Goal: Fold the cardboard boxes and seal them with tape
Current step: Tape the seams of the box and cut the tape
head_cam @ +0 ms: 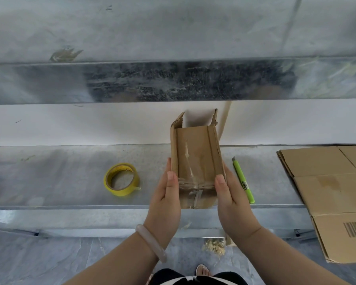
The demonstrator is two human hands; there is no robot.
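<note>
Cardboard box (196, 161): held lengthwise away from me, over the near edge of the metal table (60, 177). Near end is closed w/ clear tape (193, 187) across the seam; far end is open, two side flaps sticking out. My left hand (164, 194) grasps the box's left side, thumb on the top face, fingers along and under the side wall. My right hand (232, 196) grasps the right side the same way, thumb on top near the taped edge. Box sits between both palms; cannot tell if its underside touches the table. Left of the box, apart from it: yellow tape roll (121, 179), lying flat. Just right of my right hand: green utility knife (243, 179), blade end pointing away. Far right: flattened cardboard (333, 194) w/ a barcode, overhanging the table's near edge. Pale bracelet (150, 243) on my left wrist.
</note>
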